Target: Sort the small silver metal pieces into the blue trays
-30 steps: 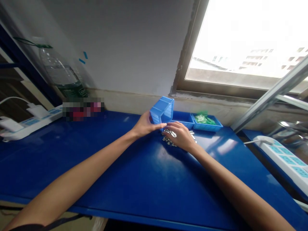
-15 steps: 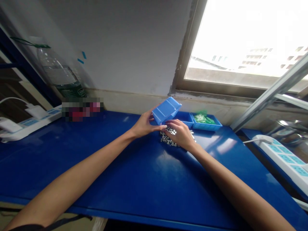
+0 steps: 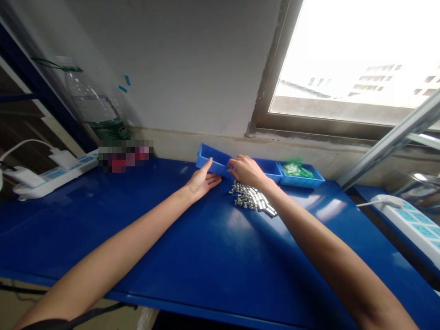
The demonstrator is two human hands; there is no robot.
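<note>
A blue, rectangular, open-topped plastic bin (image 3: 219, 168) is held tilted, its inside showing, just beyond a loose heap of small silvery metal fasteners (image 3: 241, 198) and longer shiny metal bars (image 3: 260, 200) lying together on the desk (image 3: 192, 256).

The left hand (image 3: 197, 184) and the right hand (image 3: 248, 171) are showing bare, as also the left forearm (image 3: 120, 256) and right forearm (image 3: 319, 236); toward eight o'clock, dark cloth (image 3: 46, 325) is covering the elbow end.
</note>
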